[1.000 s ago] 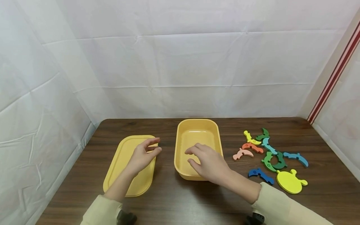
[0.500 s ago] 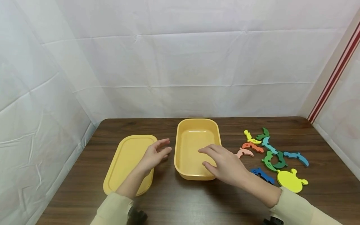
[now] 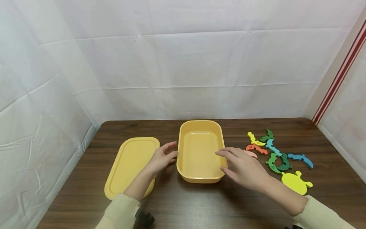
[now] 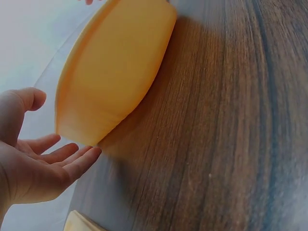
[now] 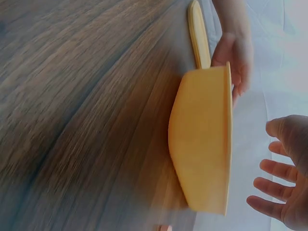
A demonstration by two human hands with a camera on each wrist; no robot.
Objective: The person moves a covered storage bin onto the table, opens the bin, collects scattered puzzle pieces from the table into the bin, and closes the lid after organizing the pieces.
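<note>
A yellow rectangular box (image 3: 200, 156) stands upright with nothing in it, in the middle of the table. My left hand (image 3: 160, 160) is at its left wall, fingers relaxed and thumb apart; the left wrist view shows the fingertips (image 4: 72, 163) close to the wall, but whether they touch I cannot tell. At the right rim hovers my right hand (image 3: 244, 167), fingers loosely spread and gripping nothing. The right wrist view shows a gap between these fingers (image 5: 276, 187) and the box wall (image 5: 204, 139). A flat yellow lid (image 3: 132, 159) lies left of the box, partly under my left forearm.
Several colourful crescent-shaped pieces lie on the right, among them an orange one (image 3: 256, 149), a light-blue one (image 3: 301, 159) and a green one (image 3: 273, 163). A flat yellow round piece with knobs (image 3: 294, 183) is nearer. White sheeting (image 3: 183, 76) hangs behind the dark wooden table (image 3: 194, 206).
My left hand has moved right, from over the lid to the box's left side. The right hand has moved right, from over the box to its right rim, now covering the dark-blue piece.
</note>
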